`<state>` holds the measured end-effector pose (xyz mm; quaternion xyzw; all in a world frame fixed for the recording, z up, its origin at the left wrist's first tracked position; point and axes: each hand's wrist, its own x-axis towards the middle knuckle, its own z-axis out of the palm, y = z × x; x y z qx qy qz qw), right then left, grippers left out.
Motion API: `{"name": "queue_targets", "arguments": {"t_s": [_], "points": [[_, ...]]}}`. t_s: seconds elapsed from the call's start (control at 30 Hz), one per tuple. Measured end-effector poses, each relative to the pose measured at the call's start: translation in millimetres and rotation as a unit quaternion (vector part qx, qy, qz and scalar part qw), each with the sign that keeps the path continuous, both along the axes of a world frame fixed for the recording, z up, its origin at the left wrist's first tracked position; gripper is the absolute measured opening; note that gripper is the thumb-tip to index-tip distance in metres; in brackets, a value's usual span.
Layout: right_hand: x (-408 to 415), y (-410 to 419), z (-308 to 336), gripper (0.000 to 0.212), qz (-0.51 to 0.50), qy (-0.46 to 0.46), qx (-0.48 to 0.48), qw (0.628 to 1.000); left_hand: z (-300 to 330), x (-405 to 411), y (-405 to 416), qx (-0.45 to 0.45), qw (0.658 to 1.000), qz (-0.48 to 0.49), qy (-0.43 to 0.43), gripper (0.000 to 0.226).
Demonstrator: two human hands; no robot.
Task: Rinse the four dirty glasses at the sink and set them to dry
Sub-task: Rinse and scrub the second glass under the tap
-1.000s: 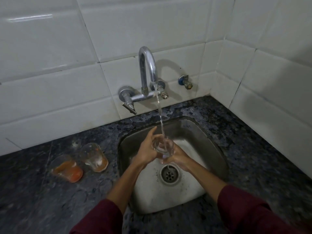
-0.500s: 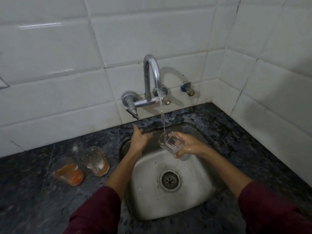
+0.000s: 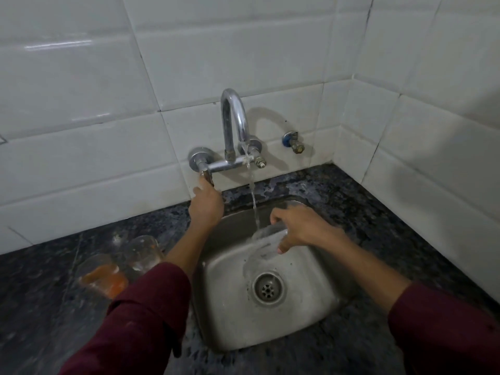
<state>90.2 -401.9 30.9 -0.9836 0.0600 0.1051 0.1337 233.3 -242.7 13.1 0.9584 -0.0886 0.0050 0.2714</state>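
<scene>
White glossy tiles back a dark speckled stone counter (image 3: 378, 226); over the steel sink (image 3: 311, 315), the right hand (image 3: 303, 228) grips a tilted clear glass (image 3: 266, 243) under the stream; the left hand (image 3: 207, 204) pinches the chrome tap lever (image 3: 207, 177); best drain the glass fully before closing.

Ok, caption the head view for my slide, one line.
Right hand tilts a clear glass under the running tap while the left hand reaches the tap handle.
</scene>
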Motion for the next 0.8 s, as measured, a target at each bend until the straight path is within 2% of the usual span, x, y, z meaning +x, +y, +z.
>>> {"name": "queue_targets", "arguments": {"t_s": [0.1,0.13,0.23,0.33,0.4,0.47,0.53,0.6,0.67,0.8], "points": [[2.8,10.0,2.9,0.062,0.038,0.006,-0.029,0.999,-6.0,-44.9,12.6,0.132,0.978,-0.114,0.111,0.077],[3.2,13.2,4.3,0.065,0.050,0.008,-0.032,0.998,-10.2,-63.0,15.6,0.142,0.965,-0.171,0.138,0.090],[2.3,25.1,10.3,0.080,0.076,-0.003,-0.001,0.997,-22.3,-106.1,20.8,0.031,0.948,-0.266,0.171,0.108],[0.2,34.8,12.6,0.098,0.091,-0.056,0.075,0.991,-36.3,-123.9,22.1,-0.130,0.961,-0.212,0.120,0.086],[-2.3,40.6,5.8,0.103,0.050,-0.117,0.199,0.972,-44.0,-129.1,25.1,-0.218,0.961,-0.143,0.094,0.063],[-7.1,51.0,-12.1,0.101,-0.030,-0.184,0.377,0.907,-49.6,-132.7,27.9,-0.283,0.952,-0.091,0.078,0.056],[-11.9,67.8,-35.3,0.091,-0.111,-0.203,0.499,0.835,-52.8,-134.5,29.8,-0.314,0.945,-0.067,0.059,0.054],[-15.2,86.2,-50.7,0.071,-0.161,-0.192,0.529,0.811,-56.5,-134.2,32.8,-0.315,0.947,-0.049,0.047,0.049],[-13.7,98.2,-55.2,0.052,-0.178,-0.192,0.510,0.820,-60.5,-130.5,39.2,-0.305,0.950,-0.042,0.053,0.046],[9.5,110.6,-48.5,0.047,-0.192,-0.191,0.476,0.837,-58.8,-109.1,64.7,-0.284,0.951,-0.081,0.090,0.063]]}}
